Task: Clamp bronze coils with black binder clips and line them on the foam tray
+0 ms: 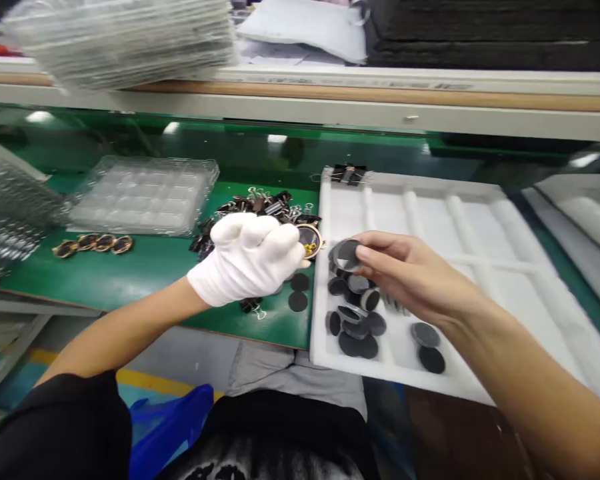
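Though near gold rim [321,236], disc [349,255] apart

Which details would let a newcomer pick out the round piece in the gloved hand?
Find the white tray, then the white-gloved left hand just left of it. Its fingers hold a round, gold-rimmed piece. Unlike the plain dark discs nearby, it shows yellow inside.
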A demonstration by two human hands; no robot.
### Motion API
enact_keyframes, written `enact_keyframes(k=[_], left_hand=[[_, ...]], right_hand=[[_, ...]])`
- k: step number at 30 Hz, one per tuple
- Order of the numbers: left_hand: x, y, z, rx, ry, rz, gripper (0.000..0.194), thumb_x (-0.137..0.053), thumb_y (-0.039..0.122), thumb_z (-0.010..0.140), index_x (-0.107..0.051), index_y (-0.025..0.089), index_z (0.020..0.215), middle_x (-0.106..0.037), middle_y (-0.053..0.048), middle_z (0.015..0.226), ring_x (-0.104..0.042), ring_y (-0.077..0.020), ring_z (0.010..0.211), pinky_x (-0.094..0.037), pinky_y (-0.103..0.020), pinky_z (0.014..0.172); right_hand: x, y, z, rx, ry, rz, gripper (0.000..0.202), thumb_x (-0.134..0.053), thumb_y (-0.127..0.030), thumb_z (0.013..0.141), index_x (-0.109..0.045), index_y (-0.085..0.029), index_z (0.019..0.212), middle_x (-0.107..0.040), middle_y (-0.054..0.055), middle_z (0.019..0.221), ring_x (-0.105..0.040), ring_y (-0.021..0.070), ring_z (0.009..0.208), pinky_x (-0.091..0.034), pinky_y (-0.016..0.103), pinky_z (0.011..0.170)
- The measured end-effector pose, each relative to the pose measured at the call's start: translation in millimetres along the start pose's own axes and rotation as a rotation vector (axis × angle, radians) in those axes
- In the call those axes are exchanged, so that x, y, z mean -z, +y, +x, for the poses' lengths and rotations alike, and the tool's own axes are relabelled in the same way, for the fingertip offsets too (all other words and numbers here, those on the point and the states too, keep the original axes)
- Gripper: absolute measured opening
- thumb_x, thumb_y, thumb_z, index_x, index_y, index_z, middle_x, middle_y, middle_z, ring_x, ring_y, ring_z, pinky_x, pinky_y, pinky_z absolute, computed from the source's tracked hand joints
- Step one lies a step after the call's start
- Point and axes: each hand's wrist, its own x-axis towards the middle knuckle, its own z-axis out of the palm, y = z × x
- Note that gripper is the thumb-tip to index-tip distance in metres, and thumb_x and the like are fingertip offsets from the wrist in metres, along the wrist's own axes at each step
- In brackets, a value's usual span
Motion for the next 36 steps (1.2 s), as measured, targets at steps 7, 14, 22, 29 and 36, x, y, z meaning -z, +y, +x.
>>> enact_keyframes(k=[7,14,22,29,36], left_hand=[[-17.2,25.7,72.1,-0.475,-0.282,0.063,0.037,-0.034,0.011,0.095,-0.068,0.027,0.097,-0.069,0.001,0.101,-0.061,-0.0152,0.088,-0.042,-0.031,0.076],[-31.1,21.1,73.1,-0.191,0.021,0.026,0.061,-0.071,0.073,0.079,-0.070,0.020,0.111,-0.071,-0.007,0.091,-0.067,-0.0274,0.090,-0.046,-0.043,0.086],[-25.0,31.7,71.3,0.022,-0.456,-0.402,0.034,-0.059,0.055,0.096,-0.063,0.021,0.091,-0.063,0.005,0.070,-0.057,-0.0119,0.062,-0.038,-0.028,0.059],[-25.6,27.6,65.8,-0.018,-0.406,-0.447,0.030,-0.057,0.042,0.098,-0.056,0.019,0.079,-0.055,0.004,0.064,-0.048,-0.0102,0.055,-0.031,-0.027,0.056],[-28.9,28.4,64.6,-0.073,-0.444,-0.508,0.026,-0.061,0.034,0.096,-0.054,0.020,0.076,-0.050,0.005,0.062,-0.044,-0.0098,0.054,-0.030,-0.026,0.055]], right_hand=[[12.3,20.2,1.6,0.048,0.079,0.282,0.040,-0.094,-0.045,0.075,-0.066,-0.022,0.092,-0.077,-0.001,0.085,-0.075,0.0149,0.081,-0.062,0.036,0.091],[22.6,37.3,12.0,0.109,0.111,0.361,0.044,-0.094,-0.041,0.074,-0.070,-0.024,0.108,-0.080,0.000,0.093,-0.076,0.0146,0.088,-0.063,0.028,0.081],[14.8,51.3,15.6,0.301,0.229,0.110,0.029,-0.088,-0.042,0.083,-0.076,-0.026,0.104,-0.080,0.003,0.105,-0.076,0.0196,0.096,-0.066,0.034,0.083],[6.5,47.1,8.3,0.294,0.166,0.012,0.041,-0.093,-0.040,0.076,-0.074,-0.026,0.109,-0.080,0.006,0.112,-0.077,0.0240,0.104,-0.066,0.042,0.096],[11.6,45.5,5.7,0.229,0.077,0.002,0.037,-0.093,-0.030,0.077,-0.077,-0.026,0.109,-0.080,0.004,0.105,-0.076,0.0195,0.096,-0.066,0.035,0.090]])
